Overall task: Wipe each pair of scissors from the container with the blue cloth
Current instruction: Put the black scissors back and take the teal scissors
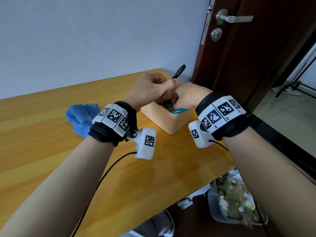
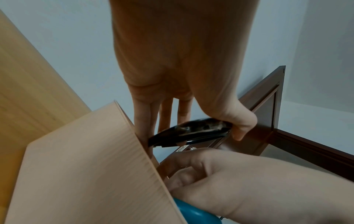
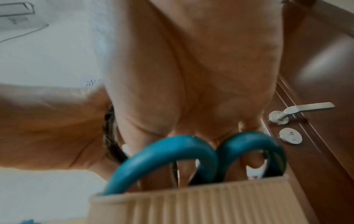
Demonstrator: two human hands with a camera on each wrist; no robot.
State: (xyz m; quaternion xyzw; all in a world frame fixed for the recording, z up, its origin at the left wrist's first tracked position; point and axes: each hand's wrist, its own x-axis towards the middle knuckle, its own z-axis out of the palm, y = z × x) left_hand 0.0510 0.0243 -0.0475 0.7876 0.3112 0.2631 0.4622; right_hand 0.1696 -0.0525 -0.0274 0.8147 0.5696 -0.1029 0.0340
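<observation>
A peach ribbed container stands on the wooden table near its right edge. My left hand grips black-handled scissors above it, thumb and fingers pinching the black handle; the blades are hidden by the hand. My right hand reaches into the container, fingers curled down over the handles of the teal scissors, with fingertips showing through the loops. The crumpled blue cloth lies on the table to the left of my left wrist.
A brown door with a metal lever handle stands just right of the table. Below the table's right edge sits a bin full of rubbish. Camera cables trail from both wrists. A pale wall backs the table.
</observation>
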